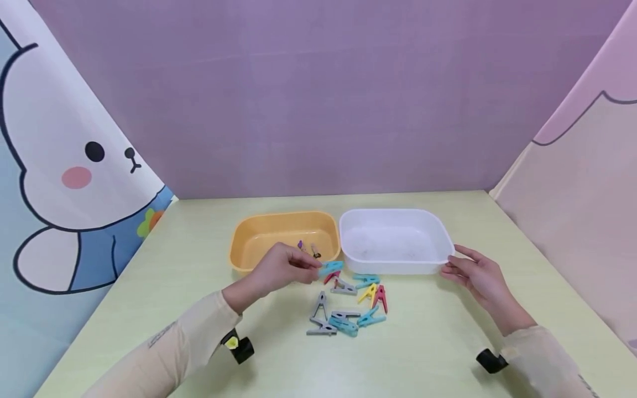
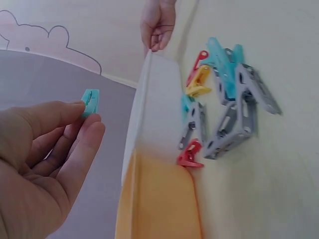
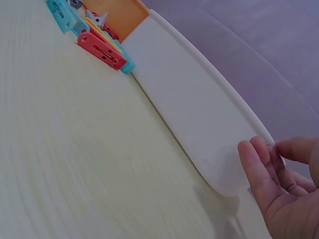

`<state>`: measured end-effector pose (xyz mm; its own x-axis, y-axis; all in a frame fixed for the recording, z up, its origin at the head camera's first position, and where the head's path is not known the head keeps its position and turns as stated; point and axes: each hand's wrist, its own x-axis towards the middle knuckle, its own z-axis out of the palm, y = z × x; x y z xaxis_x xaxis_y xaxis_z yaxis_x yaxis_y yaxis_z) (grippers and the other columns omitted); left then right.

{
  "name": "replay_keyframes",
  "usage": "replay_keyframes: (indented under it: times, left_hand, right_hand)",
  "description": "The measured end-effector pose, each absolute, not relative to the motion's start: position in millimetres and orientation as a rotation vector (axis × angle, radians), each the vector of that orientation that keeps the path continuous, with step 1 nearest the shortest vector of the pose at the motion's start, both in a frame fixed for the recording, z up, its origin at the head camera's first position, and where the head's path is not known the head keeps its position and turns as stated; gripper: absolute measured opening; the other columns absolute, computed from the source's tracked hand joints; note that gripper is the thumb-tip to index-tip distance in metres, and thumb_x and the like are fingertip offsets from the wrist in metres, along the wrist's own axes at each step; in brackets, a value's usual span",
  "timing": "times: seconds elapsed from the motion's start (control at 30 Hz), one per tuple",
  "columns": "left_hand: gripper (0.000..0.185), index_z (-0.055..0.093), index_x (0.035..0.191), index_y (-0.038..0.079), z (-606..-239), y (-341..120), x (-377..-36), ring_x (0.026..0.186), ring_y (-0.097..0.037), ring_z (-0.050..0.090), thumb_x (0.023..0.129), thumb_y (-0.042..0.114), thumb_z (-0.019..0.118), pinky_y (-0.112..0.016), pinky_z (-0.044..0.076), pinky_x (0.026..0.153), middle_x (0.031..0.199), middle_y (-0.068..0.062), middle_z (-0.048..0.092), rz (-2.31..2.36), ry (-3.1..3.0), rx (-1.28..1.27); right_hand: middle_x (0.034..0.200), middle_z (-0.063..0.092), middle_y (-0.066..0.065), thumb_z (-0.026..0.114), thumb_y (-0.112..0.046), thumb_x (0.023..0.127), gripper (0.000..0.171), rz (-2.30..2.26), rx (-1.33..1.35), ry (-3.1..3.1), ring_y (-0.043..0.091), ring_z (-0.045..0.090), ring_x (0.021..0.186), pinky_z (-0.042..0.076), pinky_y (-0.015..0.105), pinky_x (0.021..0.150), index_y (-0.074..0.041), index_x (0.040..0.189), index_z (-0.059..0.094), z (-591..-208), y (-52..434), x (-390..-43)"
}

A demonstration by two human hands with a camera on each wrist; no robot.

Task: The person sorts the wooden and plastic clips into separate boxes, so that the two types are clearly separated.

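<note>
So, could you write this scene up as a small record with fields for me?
Left grip: pinches a blue clothespin
Right grip: holds the rim of the white tub at a near corner
Orange tub: left of the white tub; small items inside, too small to identify
Loose clothespins: blue, grey, red and yellow, on the table
Backdrop: purple, behind the table

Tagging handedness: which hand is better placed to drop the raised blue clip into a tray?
Left, I'd say: the left hand pinches the blue clip near where the orange tray and white tray meet. The right hand holds the white tray's right end, away from the clip.
</note>
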<state>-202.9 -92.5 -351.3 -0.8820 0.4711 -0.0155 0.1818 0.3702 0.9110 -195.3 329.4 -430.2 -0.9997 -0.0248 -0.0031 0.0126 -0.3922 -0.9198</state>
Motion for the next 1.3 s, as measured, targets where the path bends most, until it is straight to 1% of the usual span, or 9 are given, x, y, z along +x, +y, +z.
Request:
replay_keyframes:
  times: [0.13,0.27,0.43,0.63,0.87,1.03,1.1,1.23,1.3]
  left_hand:
    - [0.015,0.078,0.101,0.003,-346,-83,-210,0.085,-0.017,0.068,0.086,0.008,0.077,-0.030,0.059,0.074,0.094,-0.005,0.075,1.547,2.346,0.570]
    - [0.016,0.078,0.103,0.004,-345,-75,-216,0.086,-0.021,0.071,0.088,0.010,0.077,-0.032,0.059,0.078,0.096,-0.005,0.075,1.578,2.286,0.544]
    - [0.016,0.078,0.103,0.006,-343,-66,-221,0.088,-0.025,0.071,0.088,0.009,0.076,-0.032,0.059,0.080,0.097,-0.006,0.074,1.603,2.261,0.530]
    - [0.016,0.077,0.105,0.005,-338,-56,-229,0.091,-0.029,0.072,0.089,0.009,0.075,-0.032,0.059,0.083,0.099,-0.009,0.074,1.633,2.235,0.548]
    - [0.020,0.076,0.108,0.004,-332,-41,-244,0.098,-0.035,0.070,0.090,0.013,0.075,-0.041,0.058,0.089,0.098,-0.007,0.072,1.642,2.228,0.543]
    - [0.020,0.075,0.109,0.004,-327,-29,-253,0.093,-0.026,0.072,0.090,0.010,0.074,-0.034,0.059,0.086,0.100,-0.008,0.073,1.692,2.180,0.559]
    - [0.020,0.075,0.109,0.003,-327,-23,-257,0.090,-0.022,0.072,0.090,0.008,0.074,-0.035,0.059,0.086,0.101,-0.009,0.073,1.723,2.150,0.559]
    - [0.021,0.074,0.110,0.001,-328,-13,-264,0.091,-0.022,0.072,0.089,0.007,0.075,-0.039,0.058,0.089,0.101,-0.009,0.073,1.757,2.111,0.547]
    - [0.022,0.074,0.110,0.001,-328,-9,-268,0.091,-0.022,0.072,0.089,0.007,0.075,-0.037,0.058,0.088,0.101,-0.009,0.073,1.759,2.111,0.547]
  right_hand:
    - [0.082,0.073,0.013,0.057,0.006,0.097,0.025,-2.595,-0.002,1.735,0.018,0.072,0.075,0.061,0.031,0.074,-0.015,0.108,0.066,-429,330,-194]
    - [0.082,0.072,0.013,0.056,0.006,0.098,0.026,-2.588,0.013,1.727,0.018,0.072,0.075,0.061,0.031,0.074,-0.016,0.107,0.067,-428,330,-194]
    - [0.082,0.073,0.013,0.056,0.006,0.098,0.025,-2.586,0.008,1.728,0.018,0.072,0.075,0.061,0.031,0.074,-0.015,0.108,0.066,-429,329,-194]
    - [0.083,0.072,0.012,0.055,0.006,0.099,0.026,-2.593,-0.021,1.723,0.018,0.072,0.076,0.061,0.031,0.074,-0.014,0.110,0.065,-429,329,-195]
    - [0.083,0.072,0.013,0.054,0.006,0.099,0.027,-2.601,-0.022,1.696,0.019,0.072,0.076,0.061,0.031,0.074,-0.015,0.108,0.068,-430,329,-195]
    - [0.084,0.072,0.013,0.054,0.006,0.099,0.028,-2.605,-0.008,1.686,0.019,0.073,0.077,0.061,0.031,0.075,-0.016,0.107,0.069,-430,330,-195]
    - [0.084,0.072,0.012,0.054,0.007,0.099,0.028,-2.608,-0.007,1.680,0.019,0.073,0.077,0.061,0.031,0.075,-0.016,0.107,0.069,-431,330,-195]
    - [0.084,0.072,0.013,0.054,0.007,0.099,0.029,-2.610,-0.003,1.676,0.019,0.073,0.077,0.061,0.030,0.075,-0.016,0.106,0.070,-431,330,-195]
    - [0.084,0.072,0.013,0.054,0.007,0.099,0.029,-2.611,-0.001,1.673,0.019,0.073,0.077,0.061,0.030,0.075,-0.016,0.106,0.070,-431,330,-195]
